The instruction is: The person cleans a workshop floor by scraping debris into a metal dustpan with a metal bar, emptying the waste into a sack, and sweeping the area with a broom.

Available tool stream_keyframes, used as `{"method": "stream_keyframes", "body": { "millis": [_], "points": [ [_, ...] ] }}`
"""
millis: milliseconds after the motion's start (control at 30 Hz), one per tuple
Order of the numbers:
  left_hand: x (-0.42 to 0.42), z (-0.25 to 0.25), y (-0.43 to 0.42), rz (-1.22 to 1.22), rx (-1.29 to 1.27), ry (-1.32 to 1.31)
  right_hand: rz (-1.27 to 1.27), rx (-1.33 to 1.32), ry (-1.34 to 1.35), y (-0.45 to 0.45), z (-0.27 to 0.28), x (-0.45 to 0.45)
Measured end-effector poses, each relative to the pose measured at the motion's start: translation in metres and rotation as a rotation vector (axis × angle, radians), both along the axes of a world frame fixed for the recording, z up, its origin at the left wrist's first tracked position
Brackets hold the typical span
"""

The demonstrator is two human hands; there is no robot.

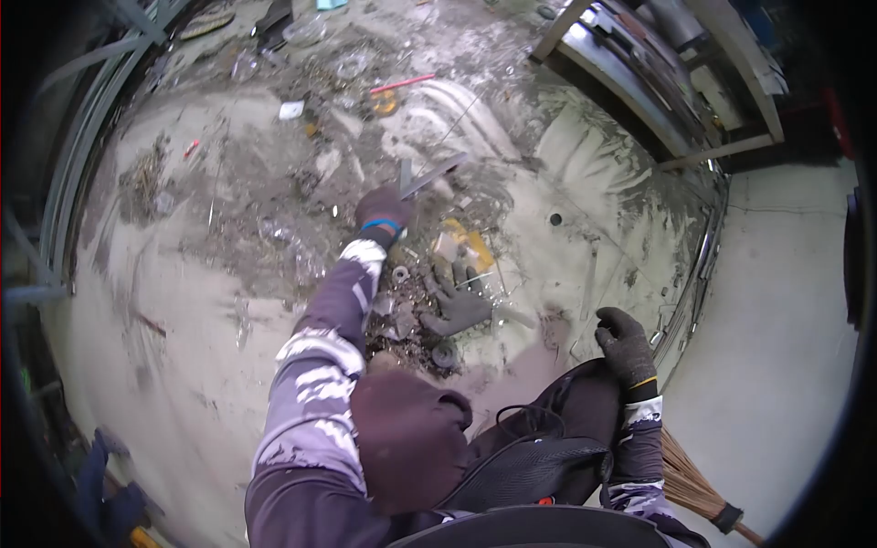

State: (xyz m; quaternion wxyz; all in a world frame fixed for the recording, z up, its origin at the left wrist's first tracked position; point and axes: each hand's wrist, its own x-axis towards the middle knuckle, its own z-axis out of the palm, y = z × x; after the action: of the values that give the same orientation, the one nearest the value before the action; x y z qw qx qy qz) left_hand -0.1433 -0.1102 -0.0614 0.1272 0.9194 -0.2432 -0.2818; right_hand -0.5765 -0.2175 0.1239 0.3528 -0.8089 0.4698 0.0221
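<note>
My left hand (384, 208), in a dark glove with a blue band at the wrist, reaches out over the littered floor. It is closed on a V-shaped piece of flat grey metal (429, 177), whose two arms point away from me. My right hand (627, 349), also gloved, rests by my right knee with fingers loosely bent and apart; I see nothing in it. Between my hands a loose grey glove (457, 309) lies on a heap of scraps (388, 315). Touching that heap are a yellow packet (473, 250) and a small dark ring-shaped part (445, 354).
Dirt, plastic bits and a red stick (402, 84) are scattered over the concrete floor (210, 301). A wooden-framed rack (630, 82) holding metal stock stands at upper right. Metal bars (78, 173) edge the left side. A straw broom (694, 479) lies at lower right.
</note>
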Motion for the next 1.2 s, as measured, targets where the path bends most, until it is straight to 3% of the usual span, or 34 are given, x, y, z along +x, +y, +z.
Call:
{"method": "stream_keyframes", "body": {
  "millis": [67,200,300,367,667,900,967,1033,1067,1133,1167,1200],
  "points": [
    [-0.006,0.004,-0.006,-0.095,0.109,-0.038,-0.042,-0.008,0.075,-0.003,0.004,-0.003],
    [-0.016,-0.036,-0.013,0.063,0.131,-0.019,-0.075,-0.030,0.072,-0.008,-0.003,-0.028],
    [-0.023,-0.017,-0.014,0.097,0.165,0.001,-0.067,-0.044,0.110,-0.011,-0.007,-0.046],
    [-0.025,0.002,-0.012,0.318,0.085,0.107,-0.103,-0.039,0.120,-0.012,-0.009,-0.055],
    [-0.030,-0.048,-0.026,0.186,0.107,-0.047,-0.136,0.007,0.049,-0.008,-0.001,-0.060],
    [-0.022,-0.036,-0.032,0.301,0.033,0.142,-0.151,0.001,0.083,-0.009,0.005,-0.069],
    [0.001,-0.076,-0.025,0.208,-0.036,0.076,-0.143,0.001,0.085,-0.009,0.007,-0.071],
    [0.021,-0.117,-0.013,-0.272,-0.056,-0.266,-0.136,-0.041,0.027,-0.008,0.011,-0.062],
    [0.016,-0.105,-0.003,-0.280,-0.041,-0.256,-0.121,-0.071,-0.016,-0.006,0.013,-0.057],
    [0.018,-0.051,0.022,0.101,-0.290,0.159,-0.167,-0.030,-0.150,-0.017,-0.017,-0.046],
    [0.009,-0.034,0.030,0.099,-0.280,0.158,-0.247,0.125,-0.266,-0.012,-0.013,-0.013],
    [-0.007,-0.017,0.031,0.408,-0.478,0.459,-0.174,0.109,-0.367,-0.009,-0.024,0.017]
  ]
}}
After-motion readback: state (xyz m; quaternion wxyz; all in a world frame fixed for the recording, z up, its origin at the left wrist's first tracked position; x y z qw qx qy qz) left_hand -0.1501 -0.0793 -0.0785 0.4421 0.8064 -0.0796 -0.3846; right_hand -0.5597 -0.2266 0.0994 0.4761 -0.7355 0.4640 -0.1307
